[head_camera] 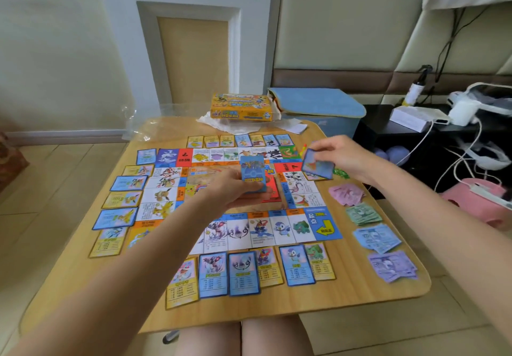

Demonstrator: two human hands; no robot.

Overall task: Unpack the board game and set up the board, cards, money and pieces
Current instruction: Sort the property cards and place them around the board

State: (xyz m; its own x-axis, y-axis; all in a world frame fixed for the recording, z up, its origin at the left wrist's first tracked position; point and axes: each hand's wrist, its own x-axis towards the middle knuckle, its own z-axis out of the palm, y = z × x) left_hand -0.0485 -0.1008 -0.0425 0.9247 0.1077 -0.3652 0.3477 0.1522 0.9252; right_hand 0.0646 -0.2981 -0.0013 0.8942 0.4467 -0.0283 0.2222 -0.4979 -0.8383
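Head view: we are dealing cards round the board (327,224). Our left hand (235,189) grips the deck (252,173) mid-board; our right hand (342,156) pinches one card (318,165) near the desk's (277,304) right edge. Next, we judge, it needs laying flat beside its matching square.

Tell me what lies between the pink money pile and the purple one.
Head view: between pink pile and purple pile lie the green and blue piles.

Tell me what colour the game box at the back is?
Orange-yellow game box with colourful cartoon pictures, seen in the head view.
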